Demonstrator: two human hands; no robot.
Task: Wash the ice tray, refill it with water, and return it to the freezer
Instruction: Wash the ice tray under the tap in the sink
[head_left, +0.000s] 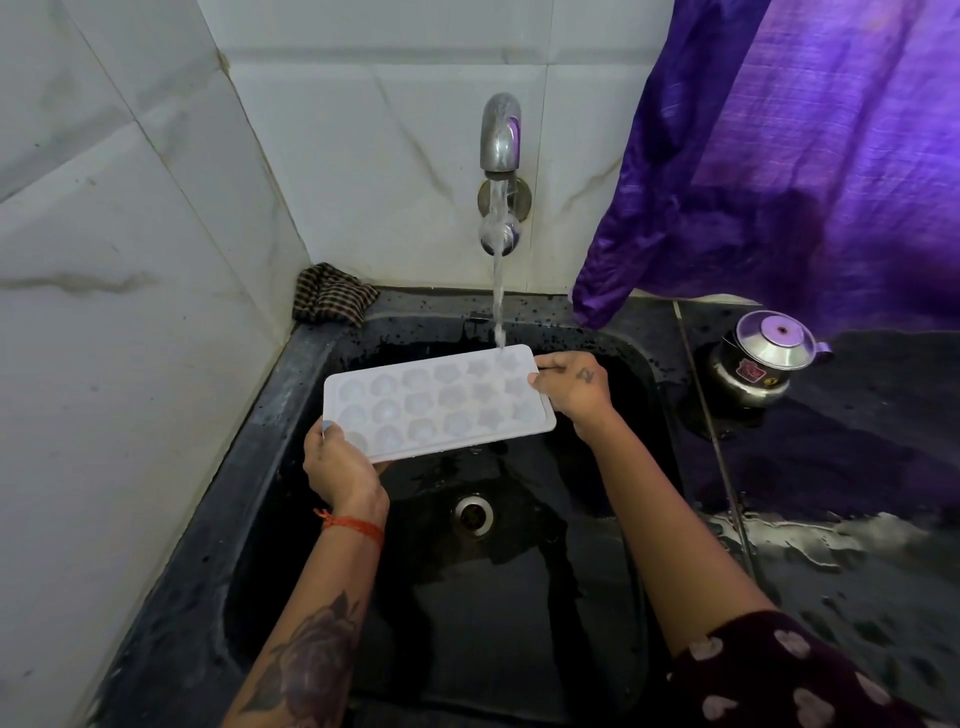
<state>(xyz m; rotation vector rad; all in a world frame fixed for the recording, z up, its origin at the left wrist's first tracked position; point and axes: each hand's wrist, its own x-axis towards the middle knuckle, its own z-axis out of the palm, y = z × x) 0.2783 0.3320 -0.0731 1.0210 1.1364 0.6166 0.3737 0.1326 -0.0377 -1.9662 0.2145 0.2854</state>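
A white ice tray (441, 402) with star, heart and round moulds is held level over the black sink (291, 467). My left hand (340, 467) grips its near left corner, thumb on top. My right hand (571, 389) grips its right short edge. Water runs from the metal tap (500, 135) in a stream that lands in the tray's far right corner.
A checked cloth (332, 293) lies in the back left corner by the tiled wall. A small steel pot with a lid (763, 364) stands on the wet dark counter at the right. A purple curtain (779, 156) hangs above it. The sink drain (472, 514) lies below the tray.
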